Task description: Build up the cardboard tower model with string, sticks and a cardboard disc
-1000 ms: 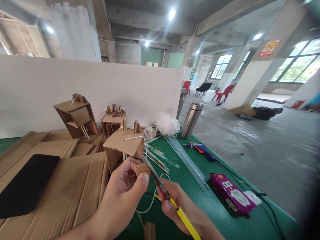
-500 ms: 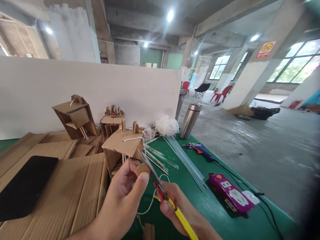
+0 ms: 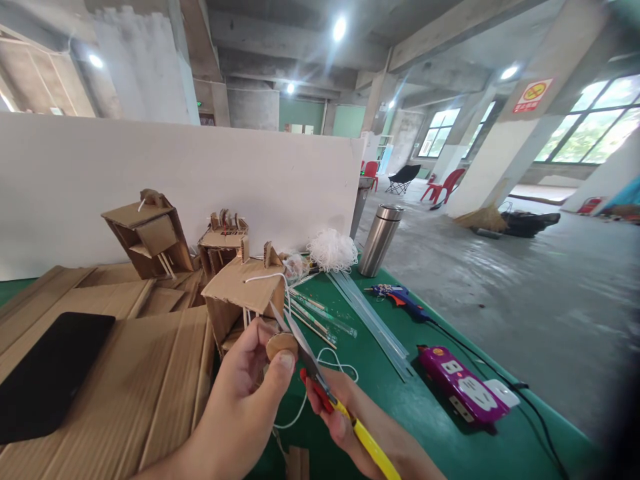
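Note:
Between the thumb and fingers of my left hand (image 3: 250, 373) is a small round cardboard disc (image 3: 281, 345). My right hand (image 3: 345, 413) grips a pair of scissors (image 3: 313, 363) with yellow and red handles. The scissor blades are parted and lie along the disc's right edge; whether they touch it I cannot tell. Just behind both hands stands an open-fronted cardboard box (image 3: 245, 280) with two small uprights on top and a white cord (image 3: 265, 276) coming out of its roof. More white cord loops on the table beneath my hands.
Cardboard sheets (image 3: 165, 373) with a black flat device (image 3: 55, 377) cover the left. Two more cardboard models (image 3: 145, 233) stand behind. To the right lie clear glue sticks (image 3: 370, 327), a glue gun (image 3: 400, 298), a purple power strip (image 3: 465, 387) and a steel flask (image 3: 381, 240).
The scissor blades have spread wider apart. Both hands have shifted slightly left, and the disc has turned a little so more of its flat face shows.

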Available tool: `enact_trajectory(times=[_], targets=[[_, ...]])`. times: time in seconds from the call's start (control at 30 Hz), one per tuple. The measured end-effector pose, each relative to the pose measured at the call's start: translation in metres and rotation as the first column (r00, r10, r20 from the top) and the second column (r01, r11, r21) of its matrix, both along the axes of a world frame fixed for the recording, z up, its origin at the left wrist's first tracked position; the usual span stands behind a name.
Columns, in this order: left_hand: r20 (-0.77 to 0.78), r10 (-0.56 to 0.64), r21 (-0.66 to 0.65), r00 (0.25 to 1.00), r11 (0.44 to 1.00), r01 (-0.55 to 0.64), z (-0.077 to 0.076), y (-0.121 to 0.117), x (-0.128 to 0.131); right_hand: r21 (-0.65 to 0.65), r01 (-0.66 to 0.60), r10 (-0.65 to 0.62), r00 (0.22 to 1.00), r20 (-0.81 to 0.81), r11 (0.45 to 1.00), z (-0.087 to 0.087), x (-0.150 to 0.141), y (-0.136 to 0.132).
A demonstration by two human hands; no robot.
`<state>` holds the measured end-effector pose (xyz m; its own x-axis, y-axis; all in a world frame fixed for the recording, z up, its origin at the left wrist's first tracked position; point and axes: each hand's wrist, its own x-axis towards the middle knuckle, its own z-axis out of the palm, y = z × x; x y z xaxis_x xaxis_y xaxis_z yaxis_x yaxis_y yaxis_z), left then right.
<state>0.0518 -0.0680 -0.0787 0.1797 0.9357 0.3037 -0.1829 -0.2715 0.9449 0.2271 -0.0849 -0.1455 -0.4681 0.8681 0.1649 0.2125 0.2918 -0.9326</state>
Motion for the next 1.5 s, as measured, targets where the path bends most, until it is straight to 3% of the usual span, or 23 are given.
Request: enact_trajectory(times=[0.1, 0.37, 0.57, 0.87, 1.1, 1.33, 1.5], targets=[[-0.022, 0.003, -0.002, 1.0, 1.0, -0.003, 0.001, 0.0, -0.001, 0.019, -0.026, 0.025, 0.999, 0.041, 0.999, -0.001, 0.0, 0.001], [-0.057, 0.004, -0.018, 0.998, 1.0, -0.005, 0.002, 0.0, -0.003, 0.078, 0.054, -0.059, 0.996, 0.064, 0.995, 0.008, -0.004, -0.001], [-0.082, 0.008, 0.036, 0.997, 0.999, -0.005, 0.002, 0.001, -0.003, 0.095, 0.092, -0.1, 0.992, 0.076, 0.991, 0.005, -0.002, 0.0], [-0.103, 0.027, 0.065, 0.994, 0.998, -0.021, 0.007, -0.003, -0.004, 0.031, 0.132, -0.133, 0.991, 0.022, 0.991, -0.007, 0.001, -0.001], [-0.111, 0.021, -0.02, 0.994, 1.0, -0.023, 0.007, -0.001, -0.005, 0.006, 0.122, -0.122, 0.992, 0.037, 0.992, -0.007, -0.001, 0.002], [-0.063, -0.001, -0.067, 0.998, 0.998, -0.003, 0.004, -0.002, -0.005, 0.055, 0.22, -0.218, 0.975, -0.051, 0.974, -0.005, -0.005, 0.004], [-0.042, -0.028, -0.078, 0.999, 0.997, 0.024, 0.0, -0.001, -0.002, 0.022, 0.203, -0.196, 0.966, -0.169, 0.979, -0.004, -0.004, 0.005]])
